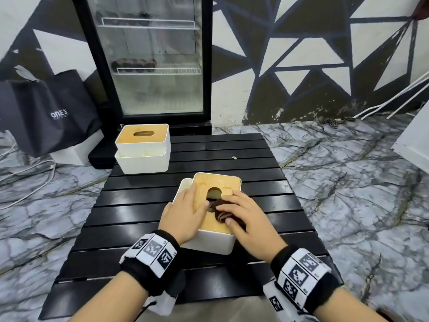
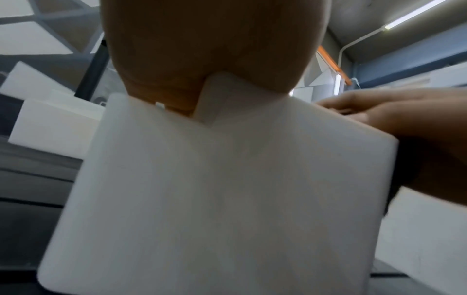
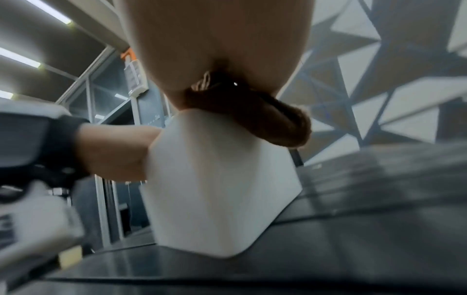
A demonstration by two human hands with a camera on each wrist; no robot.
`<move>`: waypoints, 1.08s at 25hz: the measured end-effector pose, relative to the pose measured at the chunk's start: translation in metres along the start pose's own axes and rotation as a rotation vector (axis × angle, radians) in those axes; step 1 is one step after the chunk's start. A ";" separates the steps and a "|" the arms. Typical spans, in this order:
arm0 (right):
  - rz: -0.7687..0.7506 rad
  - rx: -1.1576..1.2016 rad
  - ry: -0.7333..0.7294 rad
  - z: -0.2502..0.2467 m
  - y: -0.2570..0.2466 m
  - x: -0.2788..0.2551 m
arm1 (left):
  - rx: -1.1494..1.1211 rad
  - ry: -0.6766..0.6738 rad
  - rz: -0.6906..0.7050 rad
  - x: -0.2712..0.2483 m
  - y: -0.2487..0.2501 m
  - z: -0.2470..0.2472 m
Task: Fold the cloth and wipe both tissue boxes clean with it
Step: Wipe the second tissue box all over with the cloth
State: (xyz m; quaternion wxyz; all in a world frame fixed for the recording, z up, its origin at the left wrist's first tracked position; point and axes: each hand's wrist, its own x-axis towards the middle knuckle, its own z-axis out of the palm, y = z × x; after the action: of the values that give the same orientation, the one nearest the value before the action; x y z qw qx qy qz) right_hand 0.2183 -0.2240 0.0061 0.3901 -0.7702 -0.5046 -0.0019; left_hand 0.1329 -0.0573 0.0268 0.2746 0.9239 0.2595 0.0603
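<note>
A white tissue box with a wooden lid (image 1: 219, 182) stands in the middle of the black slatted table (image 1: 130, 217). My left hand (image 1: 185, 211) lies flat on the left side of the lid with its fingers straight. My right hand (image 1: 243, 217) grips a bunched brown cloth (image 1: 220, 212) and presses it onto the lid near the oval opening. In the right wrist view the cloth (image 3: 272, 121) bulges from under the palm over the box's wall (image 3: 215, 189). The left wrist view shows the box's wall (image 2: 215, 199) below the palm. A second tissue box (image 1: 142, 147) stands at the table's far left corner.
A glass-door fridge (image 1: 151, 54) stands just behind the table. A black bag (image 1: 46, 112) sits on a white block to its left, with white cables on the marble floor. A small pale scrap (image 1: 233, 157) lies on the table's far right.
</note>
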 end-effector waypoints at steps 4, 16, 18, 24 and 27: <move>-0.103 -0.016 0.000 0.007 -0.004 -0.012 | -0.048 -0.031 0.011 0.007 -0.005 -0.004; 0.108 0.027 0.034 -0.003 0.037 0.054 | -0.094 -0.022 0.021 0.010 -0.009 -0.001; 0.096 0.044 0.075 0.002 0.028 0.045 | -0.092 -0.009 0.007 0.009 -0.008 0.000; -0.016 0.066 0.025 0.017 -0.010 -0.018 | -0.073 -0.005 -0.001 0.009 -0.007 0.002; -0.044 0.075 -0.008 0.012 -0.005 -0.015 | -0.074 -0.011 0.002 0.009 -0.007 0.001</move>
State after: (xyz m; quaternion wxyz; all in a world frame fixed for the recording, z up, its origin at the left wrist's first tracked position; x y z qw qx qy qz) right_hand 0.2023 -0.2272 -0.0047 0.4165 -0.7438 -0.5226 0.0116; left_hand 0.1377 -0.0482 0.0216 0.3098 0.9137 0.2547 0.0650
